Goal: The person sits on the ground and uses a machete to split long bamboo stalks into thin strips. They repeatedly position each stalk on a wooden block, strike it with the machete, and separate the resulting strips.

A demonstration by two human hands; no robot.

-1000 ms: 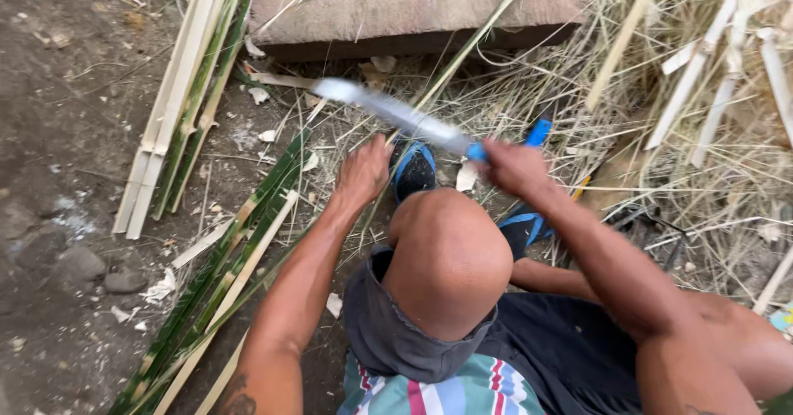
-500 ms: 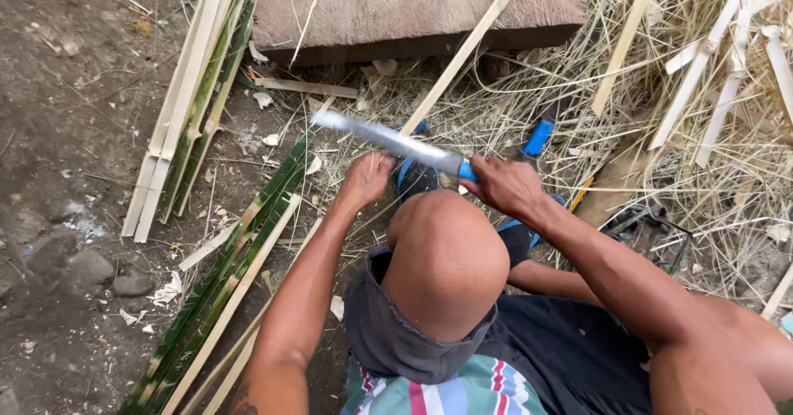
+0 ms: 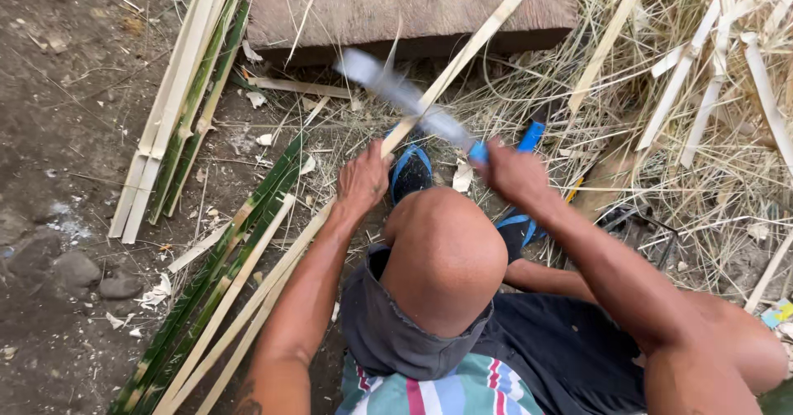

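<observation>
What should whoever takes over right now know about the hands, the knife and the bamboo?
Left hand: gripping a long bamboo strip that slants up over the stone block.
Right hand: gripping the blue-handled knife, blade blurred, across the strip.
Done: split strips lie in a pile on the left and a second bundle by the left arm.
Left: the held strip is under the blade, not yet laid aside.

My left hand on a long bamboo strip running ahead over the wooden block, knife in my right hand crossing it, split strips to my left, dry straw to my right
</observation>
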